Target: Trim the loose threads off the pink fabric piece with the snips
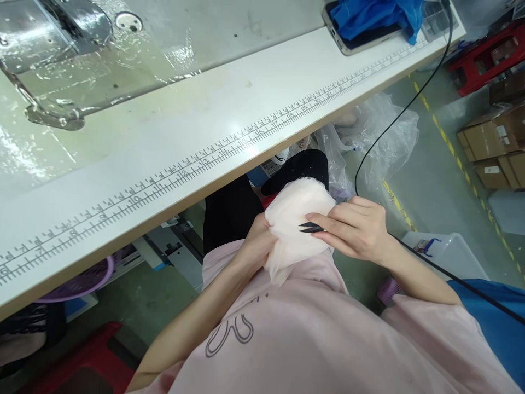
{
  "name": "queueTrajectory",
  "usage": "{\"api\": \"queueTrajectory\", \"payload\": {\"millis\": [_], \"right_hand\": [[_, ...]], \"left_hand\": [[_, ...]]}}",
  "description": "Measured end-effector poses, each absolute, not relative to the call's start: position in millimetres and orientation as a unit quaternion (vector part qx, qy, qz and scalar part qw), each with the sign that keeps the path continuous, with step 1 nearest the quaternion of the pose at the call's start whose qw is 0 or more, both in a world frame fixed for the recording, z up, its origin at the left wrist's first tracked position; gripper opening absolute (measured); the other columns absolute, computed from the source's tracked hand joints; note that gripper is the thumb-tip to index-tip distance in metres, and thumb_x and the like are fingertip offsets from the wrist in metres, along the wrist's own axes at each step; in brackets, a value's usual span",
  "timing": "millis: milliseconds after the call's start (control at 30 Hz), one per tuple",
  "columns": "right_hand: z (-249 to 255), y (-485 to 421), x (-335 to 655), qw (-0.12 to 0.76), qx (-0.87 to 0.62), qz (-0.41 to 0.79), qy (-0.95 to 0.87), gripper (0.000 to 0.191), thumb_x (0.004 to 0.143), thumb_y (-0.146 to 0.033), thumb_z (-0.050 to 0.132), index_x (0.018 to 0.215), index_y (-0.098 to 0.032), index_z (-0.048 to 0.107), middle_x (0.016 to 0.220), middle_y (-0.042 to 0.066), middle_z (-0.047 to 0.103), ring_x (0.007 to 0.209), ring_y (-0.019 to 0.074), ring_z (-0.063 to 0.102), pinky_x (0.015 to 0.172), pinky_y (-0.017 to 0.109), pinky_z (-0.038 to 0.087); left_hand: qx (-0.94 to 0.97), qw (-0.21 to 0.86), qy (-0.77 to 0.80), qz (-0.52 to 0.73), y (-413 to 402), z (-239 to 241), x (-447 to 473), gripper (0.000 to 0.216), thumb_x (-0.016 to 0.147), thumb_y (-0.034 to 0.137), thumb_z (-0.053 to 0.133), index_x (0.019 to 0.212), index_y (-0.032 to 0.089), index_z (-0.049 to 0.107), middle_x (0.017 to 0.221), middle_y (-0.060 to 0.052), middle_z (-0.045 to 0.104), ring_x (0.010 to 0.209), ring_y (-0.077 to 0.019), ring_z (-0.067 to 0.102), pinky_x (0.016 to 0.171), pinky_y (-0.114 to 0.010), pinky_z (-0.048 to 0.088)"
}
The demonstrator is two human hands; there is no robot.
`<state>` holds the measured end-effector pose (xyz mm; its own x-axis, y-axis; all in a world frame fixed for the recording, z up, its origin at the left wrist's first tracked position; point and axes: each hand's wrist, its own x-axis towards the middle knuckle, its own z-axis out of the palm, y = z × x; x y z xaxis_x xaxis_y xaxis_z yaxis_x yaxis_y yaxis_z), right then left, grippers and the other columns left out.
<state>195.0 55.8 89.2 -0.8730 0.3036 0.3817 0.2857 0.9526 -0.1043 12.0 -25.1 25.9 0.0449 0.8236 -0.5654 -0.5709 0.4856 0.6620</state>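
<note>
Over my lap, a pale, thin piece of fabric (295,210) is bunched up in my left hand (259,239). That hand is closed on its left edge, with the fingertips partly hidden by the cloth. My right hand (356,227) pinches a small pair of black thread snips (310,227) between thumb and fingers. The two pointed blades stand slightly apart and lie over the pale fabric; whether they touch it I cannot tell.
A white table edge with a printed ruler (221,150) runs diagonally above my lap. Sewing machine parts (53,33) stand at upper left. A phone (348,44) lies under blue cloth (379,16). A black cable (394,123) hangs at right, near cardboard boxes (488,137).
</note>
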Motion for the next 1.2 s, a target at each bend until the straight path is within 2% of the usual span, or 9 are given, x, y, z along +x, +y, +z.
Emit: {"api": "queueTrajectory", "payload": {"millis": [367,833,1033,1200], "right_hand": [[86,56,194,0.199,-0.168,0.067,-0.963,0.026,0.092,-0.03,0.062,0.114,-0.017,0.064,0.07,-0.002,0.062,0.059,0.0098,0.051,0.056,0.027,0.03],[83,50,197,0.211,-0.209,0.133,-0.946,0.022,0.092,-0.026,0.063,0.111,-0.017,0.068,0.069,-0.002,0.063,0.06,0.0091,0.054,0.057,0.028,0.03],[90,51,197,0.229,-0.3,0.276,-0.884,0.022,0.094,-0.027,0.057,0.111,-0.017,0.069,0.072,0.001,0.062,0.062,0.0099,0.051,0.057,0.027,0.037],[98,52,191,0.232,-0.323,0.394,-0.829,0.024,0.083,-0.033,0.071,0.102,-0.018,0.07,0.078,0.002,0.066,0.065,0.0103,0.056,0.059,0.024,0.043]], "left_hand": [[0.12,0.714,0.484,0.492,-24,29,12,0.017,0.054,0.013,0.079,0.069,0.019,0.075,0.077,-0.003,0.075,0.08,-0.0239,0.069,0.065,-0.028,0.053],[0.12,0.723,0.466,0.496,-25,24,13,0.02,0.057,0.009,0.077,0.074,0.018,0.076,0.081,-0.003,0.076,0.082,-0.0249,0.069,0.068,-0.029,0.054],[0.126,0.721,0.483,0.481,-25,22,13,0.018,0.057,0.011,0.078,0.073,0.018,0.075,0.078,-0.002,0.075,0.078,-0.0232,0.069,0.064,-0.028,0.054],[0.135,0.71,0.496,0.482,-26,23,13,0.021,0.054,0.014,0.08,0.074,0.018,0.075,0.076,-0.003,0.074,0.075,-0.0233,0.068,0.063,-0.029,0.053]]}}
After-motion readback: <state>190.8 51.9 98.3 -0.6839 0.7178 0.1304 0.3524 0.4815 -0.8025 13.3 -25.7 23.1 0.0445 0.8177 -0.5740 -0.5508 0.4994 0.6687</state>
